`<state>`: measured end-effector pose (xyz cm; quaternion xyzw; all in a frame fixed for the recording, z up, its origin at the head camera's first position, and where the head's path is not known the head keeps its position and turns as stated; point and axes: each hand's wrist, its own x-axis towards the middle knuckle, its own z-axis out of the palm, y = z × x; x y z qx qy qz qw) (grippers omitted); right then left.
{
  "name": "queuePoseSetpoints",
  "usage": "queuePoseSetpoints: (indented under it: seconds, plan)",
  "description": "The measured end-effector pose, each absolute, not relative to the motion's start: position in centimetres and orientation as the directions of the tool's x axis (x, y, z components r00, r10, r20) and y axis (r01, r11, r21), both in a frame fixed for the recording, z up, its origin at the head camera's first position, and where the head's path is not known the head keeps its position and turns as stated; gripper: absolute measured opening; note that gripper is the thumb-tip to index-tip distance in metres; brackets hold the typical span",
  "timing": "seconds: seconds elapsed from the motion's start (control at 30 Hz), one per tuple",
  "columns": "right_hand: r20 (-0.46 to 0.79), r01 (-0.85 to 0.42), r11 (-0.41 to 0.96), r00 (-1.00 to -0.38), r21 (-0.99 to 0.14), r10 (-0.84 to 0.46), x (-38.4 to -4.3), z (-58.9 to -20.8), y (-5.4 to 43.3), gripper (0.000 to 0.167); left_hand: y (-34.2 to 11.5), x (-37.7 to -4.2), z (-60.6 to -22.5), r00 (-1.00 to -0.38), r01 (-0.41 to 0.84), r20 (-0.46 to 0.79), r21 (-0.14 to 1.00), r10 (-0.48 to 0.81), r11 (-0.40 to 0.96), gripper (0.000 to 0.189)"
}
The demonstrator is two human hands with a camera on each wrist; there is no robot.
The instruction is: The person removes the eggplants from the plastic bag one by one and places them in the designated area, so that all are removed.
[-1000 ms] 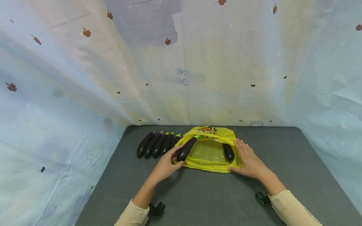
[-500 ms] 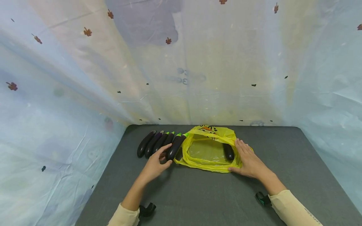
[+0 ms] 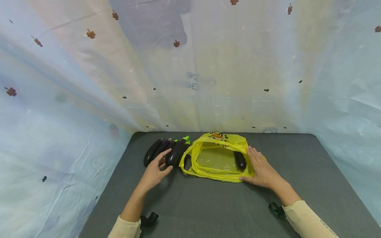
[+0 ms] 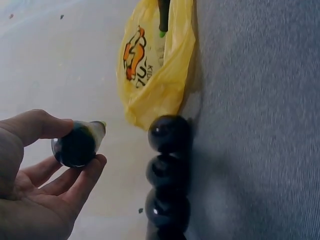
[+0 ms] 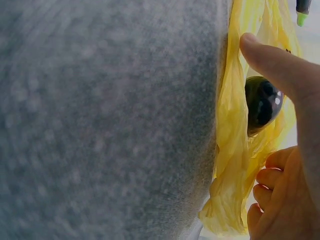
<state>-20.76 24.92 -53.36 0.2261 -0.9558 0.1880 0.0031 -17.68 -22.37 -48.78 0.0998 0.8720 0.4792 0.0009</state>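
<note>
A dark eggplant [image 3: 174, 155] with a green stem is pinched between the thumb and fingers of my left hand [image 3: 152, 175]. In the left wrist view this held eggplant [image 4: 75, 148] is apart from the row beside it. Several more eggplants [image 3: 152, 152] lie side by side on the table, partly hidden by the hand. To their right, a yellow plastic bag [image 3: 208, 174] lies with its mouth spread wide. Inside, at its right end, is one eggplant [image 3: 240, 161]. My right hand [image 3: 263, 170] rests along the bag's right side, fingers extended, thumb at the front rim.
The dark grey table [image 3: 208, 208] reaches back to a pale patterned sheet [image 3: 226, 99], which hangs behind and at both sides. Black wrist mounts [image 3: 149, 219] sit at the cream sleeves [image 3: 306, 219].
My left hand has carried the eggplant left, from over the bag's mouth to over the row. The bag's left handle loop has come free of that hand. The right hand stays put.
</note>
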Motion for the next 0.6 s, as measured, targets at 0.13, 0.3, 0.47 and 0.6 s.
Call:
queuePoseSetpoints:
  seconds: [0.13, 0.3, 0.47, 0.6]
  plan:
    - [0.109, -0.443, 0.825, -0.894, -0.351, -0.434, -20.7, -53.4, 24.9, 0.129, -23.3, -17.9, -48.9, -0.984, 0.161, 0.099, 0.836, 0.145, 0.525, 0.074]
    - [0.137, -0.459, 0.822, -0.888, -0.338, -0.439, -20.7, -53.5, 24.9, 0.127, -24.3, -18.1, -49.2, -0.992, 0.123, 0.084, 0.829, 0.097, 0.545, 0.075]
    - [0.127, -0.451, 0.824, -0.892, -0.343, -0.435, -20.7, -53.5, 24.9, 0.129, -25.5, -18.3, -49.4, -0.994, 0.109, 0.086, 0.838, 0.068, 0.534, 0.076]
    - [0.130, -0.451, 0.823, -0.891, -0.346, -0.434, -20.7, -53.5, 25.0, 0.129, -26.6, -18.6, -49.8, -0.994, 0.112, 0.099, 0.835, 0.053, 0.539, 0.075]
